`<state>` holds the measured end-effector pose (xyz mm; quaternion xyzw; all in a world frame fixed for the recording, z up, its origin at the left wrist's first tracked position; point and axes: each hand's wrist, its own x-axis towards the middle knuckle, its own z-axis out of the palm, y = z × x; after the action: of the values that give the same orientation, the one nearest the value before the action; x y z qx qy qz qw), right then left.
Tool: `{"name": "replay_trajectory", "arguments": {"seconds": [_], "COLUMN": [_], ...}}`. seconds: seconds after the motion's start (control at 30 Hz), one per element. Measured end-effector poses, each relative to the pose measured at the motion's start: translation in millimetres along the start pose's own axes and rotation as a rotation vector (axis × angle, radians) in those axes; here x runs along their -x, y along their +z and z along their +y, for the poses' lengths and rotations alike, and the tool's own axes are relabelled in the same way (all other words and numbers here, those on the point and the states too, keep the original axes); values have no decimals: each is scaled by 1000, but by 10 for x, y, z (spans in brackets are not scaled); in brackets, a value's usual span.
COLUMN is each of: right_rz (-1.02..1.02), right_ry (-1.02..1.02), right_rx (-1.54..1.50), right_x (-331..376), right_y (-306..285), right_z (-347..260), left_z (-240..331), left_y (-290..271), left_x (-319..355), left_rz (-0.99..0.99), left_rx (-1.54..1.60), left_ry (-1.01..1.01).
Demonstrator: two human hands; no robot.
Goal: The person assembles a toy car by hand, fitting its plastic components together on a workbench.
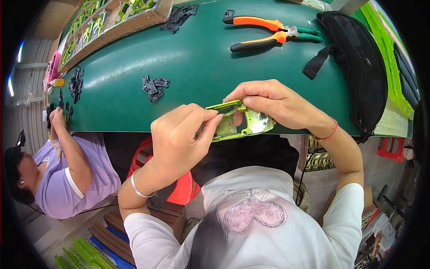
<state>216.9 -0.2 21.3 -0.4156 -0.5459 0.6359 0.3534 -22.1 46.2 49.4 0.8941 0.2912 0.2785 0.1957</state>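
Note:
A shiny lime-green plastic housing (259, 123), hollow and with cut-out openings, is held level at the table's near edge. My right hand (280, 104) grips its far right side, fingers bent over the rim. At the left end, my left hand (181, 134) is closed, thumb and forefinger pinched against the housing; whether a small part is also between them is hidden. Just beyond my left hand lies a little pile of black plastic pieces (155, 88). Orange-and-black handled pliers (264, 33) with green-covered jaws rest open farther off.
The green tabletop (197, 62) carries more black pieces (178, 18) at the back. A compartmented cardboard box (112, 29) of green parts stands far left; a black mesh pouch (358, 67) lies at right. A seated co-worker (67, 170) handles small parts at left. A red stool (183, 188) is below.

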Motion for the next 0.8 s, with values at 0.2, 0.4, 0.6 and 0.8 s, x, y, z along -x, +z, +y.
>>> {"name": "replay_trajectory", "arguments": {"seconds": [0.2,0.4,0.6,0.8], "right_rz": [-26,17,49,33], "right_ry": [-16,-25,-47,-27], "right_rx": [2,-33,10,8], "right_x": [-2,-11,-32,-13], "right_y": [-28,-20,-23,-7], "right_z": [62,92,121,73], "left_z": [-6,-11,-78,-18], "left_y": [41,23,49,-16], "left_x": [3,-15,-30,3], "left_rz": [4,5,-28,-91], "left_rx": [51,100,164,154], "left_ry": [34,2,11,-20]}}
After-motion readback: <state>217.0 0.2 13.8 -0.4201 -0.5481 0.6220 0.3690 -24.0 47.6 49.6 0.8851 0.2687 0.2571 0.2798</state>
